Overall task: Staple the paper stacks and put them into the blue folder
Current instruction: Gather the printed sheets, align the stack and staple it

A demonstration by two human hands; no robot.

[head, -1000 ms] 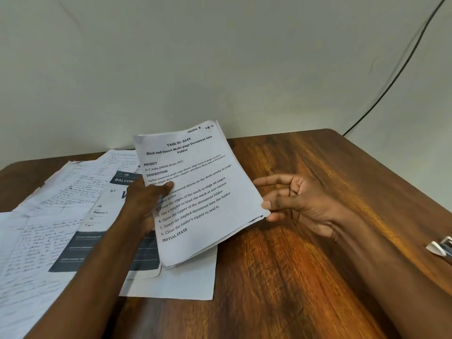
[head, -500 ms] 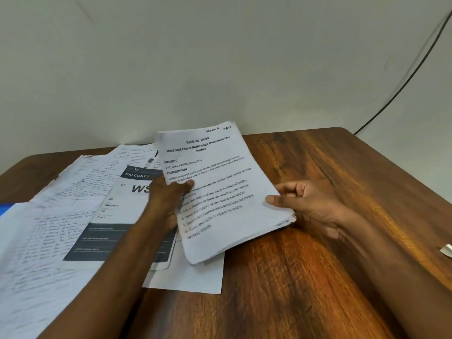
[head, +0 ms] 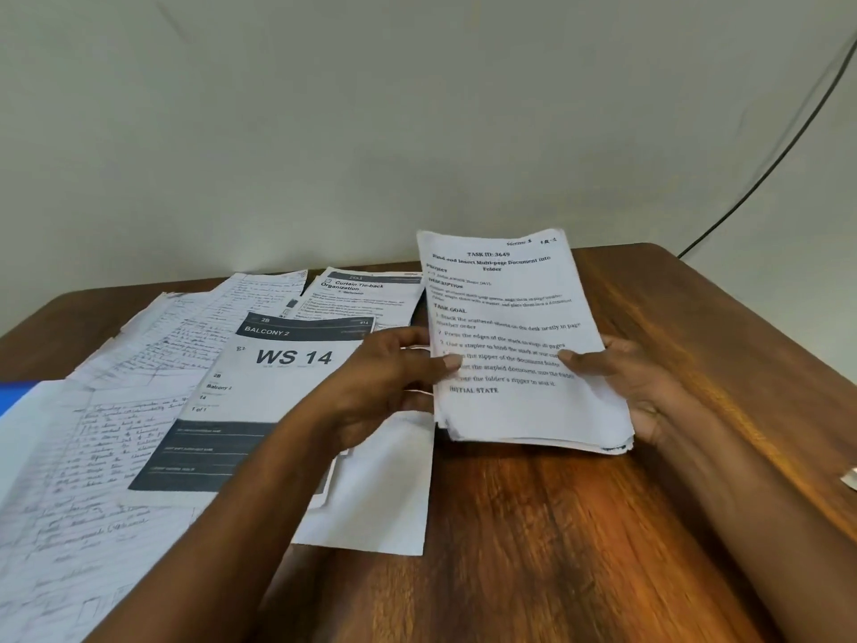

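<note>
Papers (head: 139, 457) beside held stack (head: 524, 401)

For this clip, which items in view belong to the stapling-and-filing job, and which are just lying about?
Job: paper stack, gripped by left hand and right hand; loose sheets; blue folder edge.
Lying about: black cable on the wall; wooden table.
</note>
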